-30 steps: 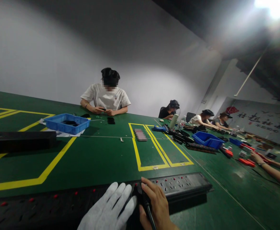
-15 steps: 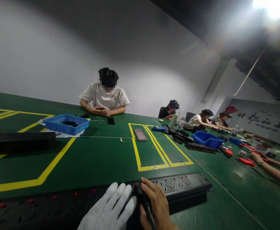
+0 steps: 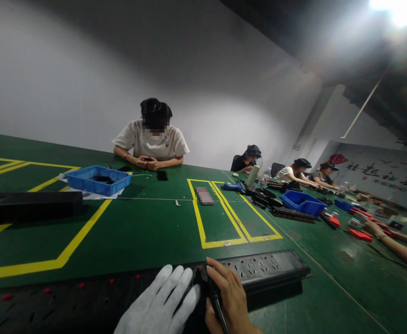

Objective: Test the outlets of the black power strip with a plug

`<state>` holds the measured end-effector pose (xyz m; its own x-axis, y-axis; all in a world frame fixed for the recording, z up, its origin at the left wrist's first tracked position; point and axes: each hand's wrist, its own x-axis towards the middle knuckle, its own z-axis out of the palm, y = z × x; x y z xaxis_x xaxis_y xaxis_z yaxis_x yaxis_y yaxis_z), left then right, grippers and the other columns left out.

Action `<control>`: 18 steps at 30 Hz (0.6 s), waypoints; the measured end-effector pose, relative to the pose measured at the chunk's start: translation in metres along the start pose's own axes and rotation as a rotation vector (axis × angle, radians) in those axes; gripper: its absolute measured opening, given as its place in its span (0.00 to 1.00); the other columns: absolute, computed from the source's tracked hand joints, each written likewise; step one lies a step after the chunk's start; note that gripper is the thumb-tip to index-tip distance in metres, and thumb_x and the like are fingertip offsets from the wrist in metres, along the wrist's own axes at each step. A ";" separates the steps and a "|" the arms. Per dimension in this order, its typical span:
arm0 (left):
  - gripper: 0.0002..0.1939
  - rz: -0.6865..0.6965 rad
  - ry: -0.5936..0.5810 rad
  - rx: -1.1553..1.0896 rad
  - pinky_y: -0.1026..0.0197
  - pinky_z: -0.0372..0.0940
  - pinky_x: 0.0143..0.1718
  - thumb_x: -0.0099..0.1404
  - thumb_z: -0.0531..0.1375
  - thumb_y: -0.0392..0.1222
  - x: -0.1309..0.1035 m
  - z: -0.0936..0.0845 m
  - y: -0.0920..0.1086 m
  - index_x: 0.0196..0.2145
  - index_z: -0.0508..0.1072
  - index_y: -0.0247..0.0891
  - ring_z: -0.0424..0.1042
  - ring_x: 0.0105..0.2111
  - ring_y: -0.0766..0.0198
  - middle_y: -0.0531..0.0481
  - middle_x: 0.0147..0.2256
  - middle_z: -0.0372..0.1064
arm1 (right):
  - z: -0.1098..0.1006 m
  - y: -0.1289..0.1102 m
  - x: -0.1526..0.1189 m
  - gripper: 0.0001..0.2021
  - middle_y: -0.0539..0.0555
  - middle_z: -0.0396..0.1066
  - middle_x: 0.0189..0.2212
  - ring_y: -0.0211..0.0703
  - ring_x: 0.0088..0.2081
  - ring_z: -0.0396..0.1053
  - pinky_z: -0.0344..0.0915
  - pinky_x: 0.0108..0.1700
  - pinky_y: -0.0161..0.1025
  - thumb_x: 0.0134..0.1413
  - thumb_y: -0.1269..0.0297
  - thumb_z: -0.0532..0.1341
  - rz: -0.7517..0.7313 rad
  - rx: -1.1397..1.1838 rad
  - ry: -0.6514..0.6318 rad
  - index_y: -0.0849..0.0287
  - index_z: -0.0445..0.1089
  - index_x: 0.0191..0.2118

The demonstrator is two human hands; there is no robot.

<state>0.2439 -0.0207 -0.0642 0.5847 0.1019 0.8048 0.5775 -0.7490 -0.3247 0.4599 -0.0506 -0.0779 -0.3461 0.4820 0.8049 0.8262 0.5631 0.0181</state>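
Note:
A long black power strip (image 3: 273,268) with red buttons and rows of socket slots lies across the front of the table. My left hand (image 3: 162,301), in a white glove, rests on the strip with fingers stretched out. Just beside it, my bare right hand (image 3: 232,297) is closed around a black plug (image 3: 203,277) at the strip's face. From the plug a black cable (image 3: 219,310) runs down under my right palm. How deep the plug's pins sit is hidden by my fingers.
Another black strip (image 3: 29,206) lies on the left, near a blue tray (image 3: 99,185) holding black parts. A blurred flat item (image 3: 204,196) sits inside yellow tape lines. To the right are a blue bin (image 3: 302,204) and red parts (image 3: 360,235). Several people work around the table.
The view has shifted very slightly. Both my hands keep their places on the strip and the plug.

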 end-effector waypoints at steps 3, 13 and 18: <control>0.14 0.017 -0.041 0.035 0.51 0.44 0.65 0.71 0.50 0.42 -0.001 0.000 -0.001 0.48 0.72 0.42 0.68 0.51 0.60 0.50 0.47 0.72 | 0.001 -0.001 0.000 0.32 0.60 0.68 0.54 0.49 0.52 0.70 0.69 0.50 0.47 0.42 0.74 0.53 0.018 0.006 0.012 0.60 0.57 0.59; 0.15 -0.047 -0.007 0.005 0.51 0.46 0.64 0.72 0.47 0.39 -0.003 0.007 0.004 0.47 0.72 0.42 0.67 0.51 0.60 0.51 0.47 0.72 | 0.000 0.001 -0.002 0.37 0.60 0.65 0.57 0.51 0.54 0.68 0.68 0.51 0.48 0.38 0.71 0.54 0.009 0.038 -0.024 0.60 0.55 0.61; 0.15 -0.017 0.015 0.007 0.50 0.44 0.65 0.72 0.48 0.42 -0.003 0.007 0.002 0.48 0.72 0.42 0.67 0.52 0.60 0.50 0.46 0.72 | 0.000 0.000 -0.001 0.37 0.60 0.65 0.57 0.51 0.54 0.68 0.68 0.52 0.48 0.39 0.71 0.54 0.017 0.028 -0.022 0.59 0.55 0.61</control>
<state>0.2472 -0.0179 -0.0710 0.5663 0.1044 0.8176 0.5910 -0.7429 -0.3145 0.4603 -0.0517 -0.0787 -0.3422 0.5063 0.7915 0.8195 0.5730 -0.0122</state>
